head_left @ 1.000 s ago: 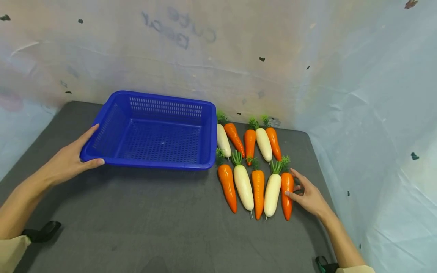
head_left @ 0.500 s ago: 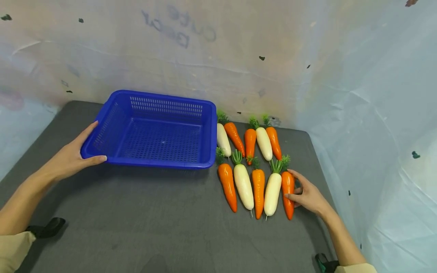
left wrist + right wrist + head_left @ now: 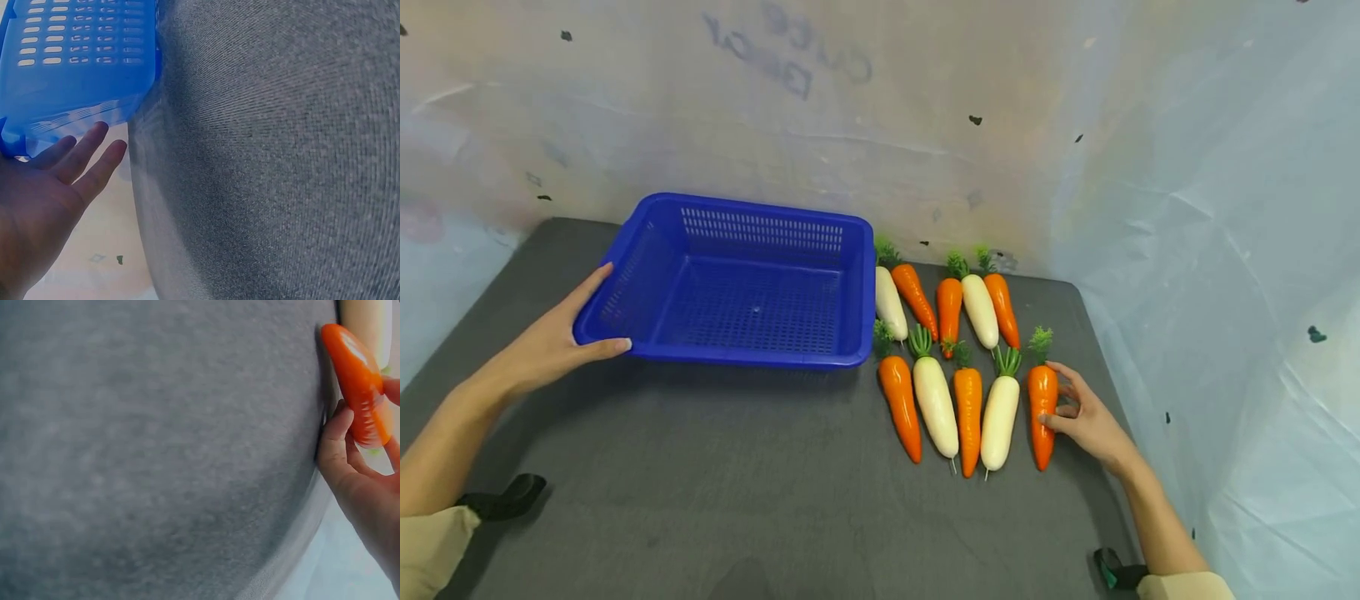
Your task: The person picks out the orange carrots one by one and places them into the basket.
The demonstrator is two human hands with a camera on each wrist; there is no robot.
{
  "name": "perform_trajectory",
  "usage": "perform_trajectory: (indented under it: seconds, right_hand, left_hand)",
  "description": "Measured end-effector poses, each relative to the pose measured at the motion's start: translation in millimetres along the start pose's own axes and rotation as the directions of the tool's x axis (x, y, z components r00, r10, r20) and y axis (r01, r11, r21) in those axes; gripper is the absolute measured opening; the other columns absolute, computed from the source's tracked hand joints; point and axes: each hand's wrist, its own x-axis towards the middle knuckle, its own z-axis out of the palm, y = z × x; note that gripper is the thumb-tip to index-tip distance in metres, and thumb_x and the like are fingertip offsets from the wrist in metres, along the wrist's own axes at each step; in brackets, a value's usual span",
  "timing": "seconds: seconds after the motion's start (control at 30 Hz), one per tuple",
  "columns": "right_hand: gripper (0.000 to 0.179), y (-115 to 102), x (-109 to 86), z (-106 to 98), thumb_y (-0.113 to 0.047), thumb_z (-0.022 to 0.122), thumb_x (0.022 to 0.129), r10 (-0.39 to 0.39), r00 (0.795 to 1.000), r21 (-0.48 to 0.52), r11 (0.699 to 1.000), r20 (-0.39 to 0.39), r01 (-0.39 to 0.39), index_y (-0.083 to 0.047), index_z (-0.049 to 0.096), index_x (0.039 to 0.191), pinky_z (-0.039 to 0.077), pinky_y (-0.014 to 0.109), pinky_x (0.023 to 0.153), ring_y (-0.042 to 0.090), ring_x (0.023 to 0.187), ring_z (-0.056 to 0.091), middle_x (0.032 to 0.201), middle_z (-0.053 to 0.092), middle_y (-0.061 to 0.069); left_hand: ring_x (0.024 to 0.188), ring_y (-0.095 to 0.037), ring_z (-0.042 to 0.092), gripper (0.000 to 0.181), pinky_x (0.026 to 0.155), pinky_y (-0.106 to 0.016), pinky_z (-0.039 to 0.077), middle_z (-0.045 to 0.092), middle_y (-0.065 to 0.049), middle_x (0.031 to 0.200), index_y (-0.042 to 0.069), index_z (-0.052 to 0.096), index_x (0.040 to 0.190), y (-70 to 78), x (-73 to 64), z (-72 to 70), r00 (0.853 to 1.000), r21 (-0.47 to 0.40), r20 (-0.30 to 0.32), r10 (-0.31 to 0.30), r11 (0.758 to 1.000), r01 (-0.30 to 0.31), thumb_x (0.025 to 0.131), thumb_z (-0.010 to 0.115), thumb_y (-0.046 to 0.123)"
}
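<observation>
At the near left corner of the blue plastic basket (image 3: 737,357), my left hand (image 3: 546,350) rests with the thumb along the front rim and the index fingertip at the left rim. Its other fingers stretch straight along the basket's outer wall (image 3: 69,90) in the left wrist view. The basket holds nothing. My right hand (image 3: 1093,425) pinches an orange carrot (image 3: 1042,404) between thumb and fingertips, at the right end of the front row. In the right wrist view the carrot (image 3: 353,372) sits between the thumb and fingers, a white radish (image 3: 365,328) behind it.
Left of the held carrot, white radishes (image 3: 1001,425) and orange carrots (image 3: 899,408) alternate in a front row. Several more, including a back carrot (image 3: 950,308), lie behind. The grey table (image 3: 737,483) meets a pale plastic sheet (image 3: 925,183) at the back and right.
My right hand has shifted the rightmost carrot a little to the right, opening a gap from the radish beside it. The left hand and the basket stay nearly in place.
</observation>
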Motion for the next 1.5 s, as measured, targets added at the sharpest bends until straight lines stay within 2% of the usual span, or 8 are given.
perform_trajectory:
  seconds: [0.13, 0.3, 0.43, 0.67, 0.87, 1.0, 1.2, 1.5]
  right_hand:
    - [0.086, -2, 0.7, -4, -0.008, 0.069, 0.093, 0.010, 1.000, 0.066, 0.998, -0.013, -0.010, -0.018, 0.014, 0.159, 0.057, 0.035, 0.074, 0.020, 0.091, 0.067, 0.136, 0.042, 0.032]
    - [0.087, -8, 1.5, -8, -0.008, 0.068, 0.094, -0.017, 0.999, 0.125, 0.992, -0.036, 0.022, -0.020, 0.012, 0.160, 0.058, 0.036, 0.073, 0.015, 0.091, 0.067, 0.137, 0.040, 0.031]
    - [0.086, -15, 3.5, -12, -0.010, 0.068, 0.095, -0.036, 0.998, 0.130, 0.991, -0.050, 0.042, -0.024, 0.012, 0.160, 0.058, 0.034, 0.074, 0.012, 0.095, 0.066, 0.142, 0.037, 0.029]
    - [0.086, -31, 12.5, -12, -0.016, 0.067, 0.096, -0.035, 0.999, 0.146, 0.989, -0.013, 0.036, -0.029, 0.011, 0.160, 0.056, 0.033, 0.080, 0.008, 0.105, 0.064, 0.152, 0.027, 0.028]
    - [0.086, -44, 23.3, -9, -0.019, 0.069, 0.096, -0.067, 0.998, 0.124, 0.990, 0.015, 0.065, -0.032, 0.012, 0.160, 0.056, 0.034, 0.083, 0.012, 0.109, 0.064, 0.155, 0.027, 0.025]
    - [0.085, -56, 31.4, -8, -0.022, 0.069, 0.096, -0.076, 0.997, 0.103, 0.992, 0.025, 0.073, -0.035, 0.013, 0.159, 0.055, 0.033, 0.084, 0.016, 0.109, 0.065, 0.154, 0.030, 0.021]
    - [0.087, -80, 44.5, -2, -0.025, 0.071, 0.094, -0.091, 0.995, 0.095, 0.992, 0.039, 0.087, -0.037, 0.014, 0.159, 0.055, 0.035, 0.086, 0.021, 0.110, 0.064, 0.155, 0.030, 0.018]
    - [0.088, -114, 63.0, 11, -0.028, 0.073, 0.092, -0.114, 0.991, 0.082, 0.991, 0.070, 0.108, -0.038, 0.015, 0.158, 0.053, 0.047, 0.091, 0.029, 0.115, 0.061, 0.154, 0.033, 0.015]
  left_hand:
    - [0.137, -0.064, 0.016, 0.106, 0.099, -0.079, 0.017, -0.003, -0.026, 0.163, 0.041, -0.012, 0.156, 1.2, 2.5, -0.8, 1.000, -0.017, 0.005, 0.008, 1.000, -0.008, 0.091, 0.071, 0.025]
    - [0.133, -0.066, 0.021, 0.106, 0.097, -0.080, 0.020, -0.001, -0.029, 0.162, 0.040, -0.012, 0.156, 1.6, 4.6, -1.6, 1.000, -0.018, 0.012, 0.005, 1.000, -0.005, 0.091, 0.070, 0.024]
    - [0.132, -0.066, 0.023, 0.107, 0.097, -0.080, 0.022, 0.000, -0.030, 0.161, 0.038, -0.011, 0.157, 2.0, 6.0, -1.5, 1.000, -0.016, 0.005, 0.014, 1.000, -0.014, 0.091, 0.071, 0.022]
    - [0.136, -0.065, 0.014, 0.098, 0.099, -0.081, 0.016, -0.002, -0.028, 0.162, 0.039, -0.007, 0.158, 1.6, 2.9, -0.3, 1.000, 0.020, -0.019, -0.001, 1.000, 0.001, 0.094, 0.066, 0.028]
    - [0.142, -0.059, 0.003, 0.095, 0.101, -0.080, 0.010, -0.004, -0.024, 0.163, 0.039, -0.004, 0.158, 1.2, 3.0, 0.7, 0.999, 0.020, -0.041, -0.014, 1.000, 0.015, 0.095, 0.066, 0.032]
    - [0.142, -0.059, 0.004, 0.099, 0.101, -0.080, 0.011, -0.004, -0.023, 0.164, 0.040, -0.005, 0.158, 0.8, 5.0, 0.0, 0.999, 0.008, -0.040, -0.024, 1.000, 0.024, 0.093, 0.069, 0.031]
    - [0.139, -0.063, 0.007, 0.101, 0.100, -0.080, 0.013, -0.006, -0.027, 0.162, 0.036, -0.007, 0.159, -1.1, 8.2, 1.7, 0.999, 0.024, -0.025, -0.048, 0.999, 0.049, 0.093, 0.069, 0.032]
    - [0.133, -0.067, 0.020, 0.102, 0.096, -0.080, 0.022, -0.002, -0.030, 0.161, 0.038, -0.010, 0.158, -0.4, 9.6, 5.0, 0.998, -0.016, -0.011, -0.061, 0.998, 0.060, 0.093, 0.069, 0.030]
